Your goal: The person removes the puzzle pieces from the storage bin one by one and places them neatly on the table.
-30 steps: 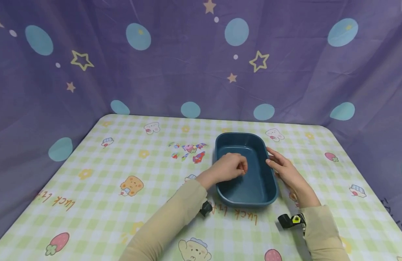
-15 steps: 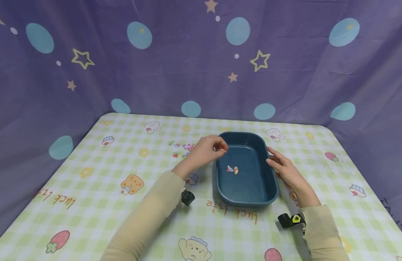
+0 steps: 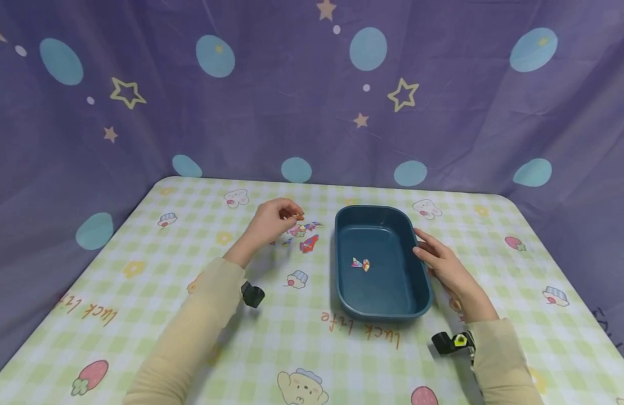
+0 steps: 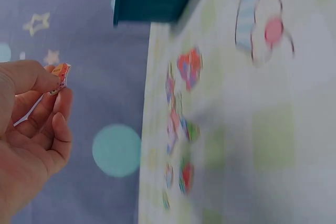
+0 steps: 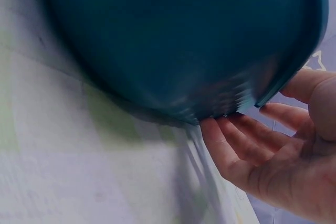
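Note:
My left hand [image 3: 273, 221] pinches a small flat orange piece with a white edge [image 4: 62, 77] between thumb and fingertips. It is raised over a loose group of small colourful flat pieces on the table, partly covering them in the head view. Among these are a red-and-blue piece [image 3: 309, 243] and a pink one [image 3: 296, 230]. To the right stands a dark teal basin [image 3: 385, 315], with two tiny colourful pieces [image 3: 361, 264] on its floor. My right hand [image 3: 448, 267] holds the basin's right side, thumb at the rim and fingers [image 5: 223, 145] against the outer wall.
A checked, cartoon-printed cloth [image 3: 215, 332] covers the table. Behind its far edge hangs a purple curtain [image 3: 271, 124] with stars and blue ovals. Black wrist cameras sit by the left cuff [image 3: 252, 295] and the right cuff.
My left hand has moved out of the basin, leftward past its rim to the pieces on the table. The two pieces in the basin have come into view. My right hand stays put.

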### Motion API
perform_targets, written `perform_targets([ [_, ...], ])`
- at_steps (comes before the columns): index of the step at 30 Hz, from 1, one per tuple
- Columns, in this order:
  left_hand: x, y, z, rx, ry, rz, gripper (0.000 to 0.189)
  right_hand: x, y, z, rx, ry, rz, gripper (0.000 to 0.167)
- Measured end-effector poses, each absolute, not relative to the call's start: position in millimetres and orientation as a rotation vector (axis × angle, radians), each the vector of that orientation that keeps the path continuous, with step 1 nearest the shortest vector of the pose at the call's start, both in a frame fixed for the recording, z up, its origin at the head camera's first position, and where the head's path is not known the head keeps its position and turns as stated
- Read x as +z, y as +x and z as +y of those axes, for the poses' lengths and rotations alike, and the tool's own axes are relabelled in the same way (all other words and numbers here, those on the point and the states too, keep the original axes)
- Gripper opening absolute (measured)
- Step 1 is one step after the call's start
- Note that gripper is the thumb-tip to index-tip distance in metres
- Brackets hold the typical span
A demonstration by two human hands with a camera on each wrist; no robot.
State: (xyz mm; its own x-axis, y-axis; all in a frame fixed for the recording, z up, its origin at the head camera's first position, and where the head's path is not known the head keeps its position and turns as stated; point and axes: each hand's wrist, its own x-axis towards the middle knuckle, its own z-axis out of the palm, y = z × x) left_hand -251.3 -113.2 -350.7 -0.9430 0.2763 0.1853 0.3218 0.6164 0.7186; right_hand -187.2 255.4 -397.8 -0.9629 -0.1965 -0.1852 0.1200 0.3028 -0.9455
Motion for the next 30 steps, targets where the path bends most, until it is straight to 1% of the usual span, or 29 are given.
perform_targets([
  [12, -361.9, -269.6, -163.8, -1.172, -0.286, -2.822, 0.018, -398.1, -188.0, 256.4, -1.705, -0.061, 2.322, 0.066],
  [23, -387.4, -283.2, -187.3, -1.138, -0.077, -2.883, 0.02, -397.8, -187.8, 255.1, -1.715, -0.021, 2.299, 0.065],
  [30, -394.3, -282.1, -193.8, -1.055, 0.072, -2.937, 0.018, -397.6, -188.5, 255.4, -1.719, -0.028, 2.302, 0.064],
])
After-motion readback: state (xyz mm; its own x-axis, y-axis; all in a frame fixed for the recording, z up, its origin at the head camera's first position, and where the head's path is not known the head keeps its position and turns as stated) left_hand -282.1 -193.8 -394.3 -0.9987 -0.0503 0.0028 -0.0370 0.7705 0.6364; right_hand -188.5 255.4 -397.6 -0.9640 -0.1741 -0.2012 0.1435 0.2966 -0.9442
